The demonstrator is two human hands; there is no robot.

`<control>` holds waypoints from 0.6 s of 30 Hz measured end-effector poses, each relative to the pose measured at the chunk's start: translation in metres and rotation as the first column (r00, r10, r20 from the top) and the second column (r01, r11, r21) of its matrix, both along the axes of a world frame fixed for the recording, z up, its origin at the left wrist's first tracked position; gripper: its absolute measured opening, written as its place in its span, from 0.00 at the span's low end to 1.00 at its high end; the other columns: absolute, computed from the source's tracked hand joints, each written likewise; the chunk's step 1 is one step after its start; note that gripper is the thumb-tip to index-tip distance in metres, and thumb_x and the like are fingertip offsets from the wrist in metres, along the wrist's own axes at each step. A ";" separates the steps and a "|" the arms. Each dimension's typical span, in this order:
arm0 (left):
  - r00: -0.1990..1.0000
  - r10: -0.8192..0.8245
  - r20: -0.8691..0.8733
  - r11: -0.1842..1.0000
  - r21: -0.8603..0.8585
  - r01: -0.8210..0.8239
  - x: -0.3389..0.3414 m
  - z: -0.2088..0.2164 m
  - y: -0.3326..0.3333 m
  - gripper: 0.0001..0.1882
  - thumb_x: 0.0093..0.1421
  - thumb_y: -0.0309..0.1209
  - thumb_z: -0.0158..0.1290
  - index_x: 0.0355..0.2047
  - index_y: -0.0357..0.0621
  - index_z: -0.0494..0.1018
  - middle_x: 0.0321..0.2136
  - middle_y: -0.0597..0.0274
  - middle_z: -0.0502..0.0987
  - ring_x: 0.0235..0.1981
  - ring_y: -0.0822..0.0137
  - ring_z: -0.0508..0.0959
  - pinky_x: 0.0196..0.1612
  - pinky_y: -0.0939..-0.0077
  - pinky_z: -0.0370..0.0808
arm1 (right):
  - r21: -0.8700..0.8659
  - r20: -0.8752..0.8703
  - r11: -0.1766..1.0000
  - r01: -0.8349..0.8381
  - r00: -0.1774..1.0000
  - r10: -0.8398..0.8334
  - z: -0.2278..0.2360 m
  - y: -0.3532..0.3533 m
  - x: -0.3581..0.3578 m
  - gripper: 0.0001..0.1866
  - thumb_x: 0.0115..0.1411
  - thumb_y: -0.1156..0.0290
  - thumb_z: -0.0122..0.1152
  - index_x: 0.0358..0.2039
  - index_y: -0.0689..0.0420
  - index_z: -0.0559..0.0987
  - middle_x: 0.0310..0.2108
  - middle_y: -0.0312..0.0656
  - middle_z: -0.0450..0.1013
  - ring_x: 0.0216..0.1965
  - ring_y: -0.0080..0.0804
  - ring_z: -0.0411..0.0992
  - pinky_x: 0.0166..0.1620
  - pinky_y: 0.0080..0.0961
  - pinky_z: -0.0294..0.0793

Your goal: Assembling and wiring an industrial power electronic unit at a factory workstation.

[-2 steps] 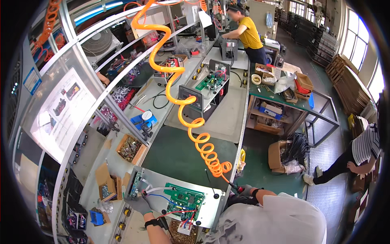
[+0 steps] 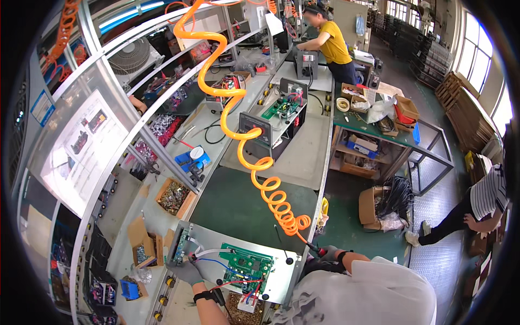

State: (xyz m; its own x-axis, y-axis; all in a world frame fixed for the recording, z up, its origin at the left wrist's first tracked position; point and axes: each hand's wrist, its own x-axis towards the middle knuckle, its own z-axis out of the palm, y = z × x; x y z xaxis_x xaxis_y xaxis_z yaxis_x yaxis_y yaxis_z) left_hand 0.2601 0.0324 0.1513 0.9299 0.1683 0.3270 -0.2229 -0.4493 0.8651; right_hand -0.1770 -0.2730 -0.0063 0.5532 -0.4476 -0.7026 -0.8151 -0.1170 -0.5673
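Note:
A metal chassis plate (image 2: 211,237) lies near me on the bench, bearing a green circuit board (image 2: 249,265) with red, blue and white wires. My left hand (image 2: 187,272), in a grey glove, has its fingers closed at the plate's left end, by the upright front panel (image 2: 179,244). On the plate's right side, my gloved right hand (image 2: 326,257) is closed around a dark air tool with a red part (image 2: 320,251), joined to the orange coiled hose (image 2: 277,208). The tool's lower end and most of the right fingers are hidden.
Boxes of small parts (image 2: 174,197) line the left side. Ahead stands an open unit (image 2: 279,116) with a green board. A person in yellow (image 2: 333,43) works at the far end; another (image 2: 485,197) is at right. A green side table (image 2: 374,130) holds cartons.

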 end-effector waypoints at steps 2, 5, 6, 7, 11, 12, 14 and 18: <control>0.990 0.103 -0.100 0.995 0.005 -0.103 -0.007 0.013 -0.013 0.40 0.49 0.23 0.62 0.60 0.36 0.54 0.49 0.46 0.72 0.49 0.54 0.74 0.53 0.65 0.70 | -0.029 -0.024 0.999 0.044 0.999 -0.045 0.015 0.001 0.000 0.26 0.38 0.62 0.75 0.39 0.54 0.78 0.34 0.38 0.76 0.37 0.29 0.71 0.44 0.27 0.70; 0.981 0.155 -0.116 0.978 0.157 -0.136 0.003 0.010 -0.008 0.39 0.48 0.24 0.62 0.58 0.36 0.55 0.48 0.47 0.72 0.48 0.55 0.74 0.53 0.65 0.70 | -0.004 -0.019 0.999 0.040 0.999 -0.041 0.002 0.006 -0.002 0.25 0.38 0.62 0.75 0.38 0.54 0.78 0.33 0.37 0.75 0.36 0.28 0.71 0.44 0.27 0.71; 0.980 0.165 -0.114 0.976 0.161 -0.146 0.003 0.007 -0.004 0.39 0.48 0.24 0.62 0.58 0.36 0.55 0.48 0.47 0.72 0.48 0.55 0.74 0.53 0.65 0.70 | 0.000 -0.018 1.000 0.031 0.999 -0.031 0.003 0.008 -0.002 0.25 0.38 0.62 0.75 0.38 0.54 0.78 0.33 0.37 0.75 0.36 0.28 0.71 0.44 0.27 0.71; 0.987 0.135 -0.087 0.987 0.098 -0.126 0.003 0.001 0.001 0.38 0.48 0.24 0.63 0.57 0.36 0.56 0.48 0.47 0.73 0.48 0.55 0.74 0.52 0.66 0.71 | 0.017 -0.020 0.999 0.036 0.999 -0.036 0.004 0.009 -0.002 0.25 0.38 0.62 0.76 0.38 0.53 0.79 0.33 0.37 0.75 0.36 0.28 0.71 0.43 0.27 0.71; 0.994 -0.108 0.003 0.990 0.090 0.107 0.024 -0.028 0.047 0.36 0.48 0.38 0.64 0.52 0.33 0.63 0.47 0.47 0.73 0.48 0.53 0.74 0.53 0.65 0.69 | -0.037 -0.017 0.998 -0.060 0.998 0.059 -0.005 0.003 -0.002 0.26 0.36 0.61 0.78 0.38 0.53 0.79 0.33 0.37 0.76 0.35 0.27 0.71 0.43 0.27 0.72; 0.996 -0.088 -0.024 0.896 0.434 0.089 0.005 0.006 0.016 0.35 0.48 0.40 0.64 0.51 0.33 0.65 0.48 0.45 0.73 0.48 0.52 0.73 0.54 0.65 0.68 | 0.009 -0.019 0.999 0.039 0.999 -0.039 -0.015 -0.001 -0.019 0.26 0.36 0.61 0.78 0.38 0.54 0.79 0.33 0.36 0.76 0.35 0.27 0.71 0.43 0.26 0.72; 0.963 -0.267 -0.041 0.915 0.303 0.267 0.003 -0.010 0.062 0.35 0.49 0.33 0.60 0.56 0.31 0.61 0.53 0.45 0.69 0.55 0.54 0.68 0.57 0.66 0.64 | 0.036 -0.087 0.999 0.040 0.995 -0.037 -0.033 -0.009 -0.018 0.25 0.36 0.65 0.78 0.37 0.57 0.79 0.34 0.36 0.76 0.35 0.26 0.72 0.43 0.24 0.72; 0.929 -0.301 -0.218 0.953 -0.045 0.298 -0.063 -0.001 0.094 0.28 0.49 0.21 0.50 0.54 0.39 0.66 0.51 0.48 0.71 0.53 0.57 0.71 0.53 0.68 0.67 | 0.045 0.034 0.993 0.109 0.993 -0.110 0.002 -0.003 -0.017 0.23 0.37 0.70 0.77 0.35 0.59 0.78 0.32 0.37 0.75 0.33 0.28 0.72 0.39 0.28 0.72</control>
